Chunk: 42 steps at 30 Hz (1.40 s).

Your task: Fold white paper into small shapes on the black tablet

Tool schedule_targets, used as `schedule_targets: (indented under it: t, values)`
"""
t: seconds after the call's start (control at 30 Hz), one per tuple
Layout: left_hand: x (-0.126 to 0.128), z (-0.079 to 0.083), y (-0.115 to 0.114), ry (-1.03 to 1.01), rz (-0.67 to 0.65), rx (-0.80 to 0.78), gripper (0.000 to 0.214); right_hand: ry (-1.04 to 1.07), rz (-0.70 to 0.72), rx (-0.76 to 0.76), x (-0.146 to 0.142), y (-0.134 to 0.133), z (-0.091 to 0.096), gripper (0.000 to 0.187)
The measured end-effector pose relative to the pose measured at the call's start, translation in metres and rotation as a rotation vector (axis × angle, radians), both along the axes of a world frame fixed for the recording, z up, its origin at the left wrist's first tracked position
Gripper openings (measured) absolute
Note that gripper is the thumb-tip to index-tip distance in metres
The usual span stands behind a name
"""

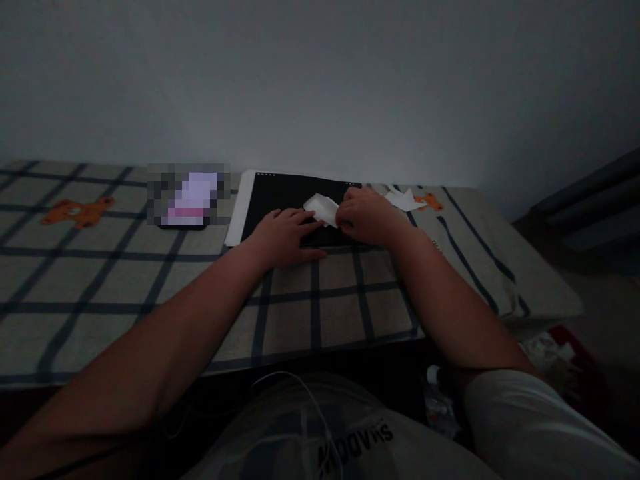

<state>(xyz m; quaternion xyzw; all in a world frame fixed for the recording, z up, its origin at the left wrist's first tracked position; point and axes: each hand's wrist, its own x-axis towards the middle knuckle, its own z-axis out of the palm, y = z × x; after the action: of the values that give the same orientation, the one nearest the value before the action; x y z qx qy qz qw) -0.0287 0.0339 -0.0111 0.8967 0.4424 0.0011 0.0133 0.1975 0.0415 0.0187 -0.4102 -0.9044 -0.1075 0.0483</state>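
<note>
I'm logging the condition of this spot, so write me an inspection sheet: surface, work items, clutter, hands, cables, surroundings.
Surface: checked cloth with printed orange bears.
Work items: creased white paper over a black sheet with a white left margin.
Clutter: blurred-out phone-like device to the left; second white paper piece beyond the right wrist.
Hands: left hand spread, fingertips at the creased paper; right hand curled at its right end, grip unclear.
Cables: thin white cable across the person's shirt.
Surroundings: dim light; plain wall behind; red container low at right.
</note>
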Motion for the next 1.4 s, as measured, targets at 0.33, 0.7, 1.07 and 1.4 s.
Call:
schedule_targets:
  t: [0.33, 0.7, 1.07, 1.4]
  values:
    - [-0.001, -0.001, 0.002, 0.009, -0.014, -0.012, 0.077, -0.035, 0.002, 0.072, -0.002, 0.008, -0.015, 0.026]
    - [-0.001, 0.001, 0.002, 0.001, -0.019, -0.007, 0.077, -0.029, 0.018, 0.013, -0.007, 0.007, -0.015, 0.028]
    - [-0.004, 0.0, 0.005, -0.027, 0.029, -0.016, 0.088, 0.002, 0.052, -0.001, -0.006, 0.005, -0.016, 0.028]
    - [0.003, 0.003, -0.002, 0.011, 0.049, -0.032, 0.087, -0.113, 0.082, 0.028, -0.007, 0.002, -0.01, 0.034]
